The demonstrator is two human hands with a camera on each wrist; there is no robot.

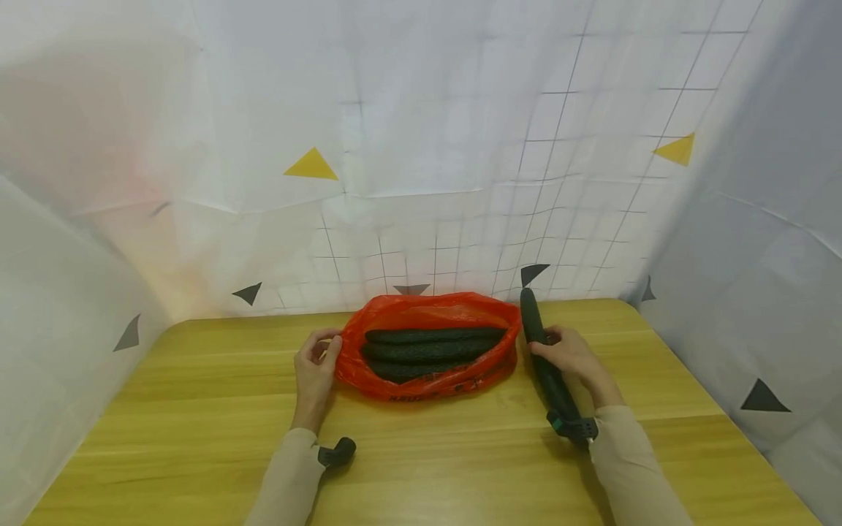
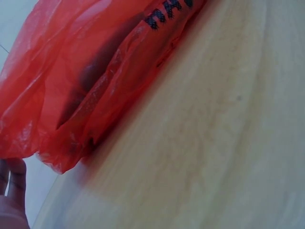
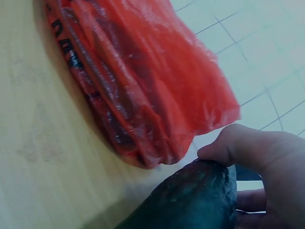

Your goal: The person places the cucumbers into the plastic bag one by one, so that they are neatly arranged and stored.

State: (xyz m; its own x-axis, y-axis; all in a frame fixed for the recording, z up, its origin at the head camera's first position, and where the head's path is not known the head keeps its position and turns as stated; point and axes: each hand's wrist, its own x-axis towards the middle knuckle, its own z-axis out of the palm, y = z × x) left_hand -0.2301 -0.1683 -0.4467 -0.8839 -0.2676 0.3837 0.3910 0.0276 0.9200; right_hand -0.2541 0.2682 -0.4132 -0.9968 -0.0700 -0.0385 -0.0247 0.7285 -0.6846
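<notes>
A red plastic bag [image 1: 421, 314] with black print lies wide open at the middle of the wooden table. Inside it, several dark green cucumbers [image 1: 430, 352] lie side by side, crosswise to me. My left hand [image 1: 316, 371] pinches the bag's left edge between thumb and fingers; in the left wrist view its fingertips [image 2: 17, 168] meet the red plastic. To the right of the bag, my right hand [image 1: 575, 359] grips another cucumber [image 1: 558, 393], which points away from me. The right wrist view shows the thumb on top of this cucumber [image 3: 186, 195], close beside the bag.
The wooden table [image 1: 197, 409] ends at a white sheet [image 1: 421, 241] with grid lines and yellow and dark triangles. More sheeting stands at both sides. Dark wrist straps [image 1: 338, 453] sit on both forearms.
</notes>
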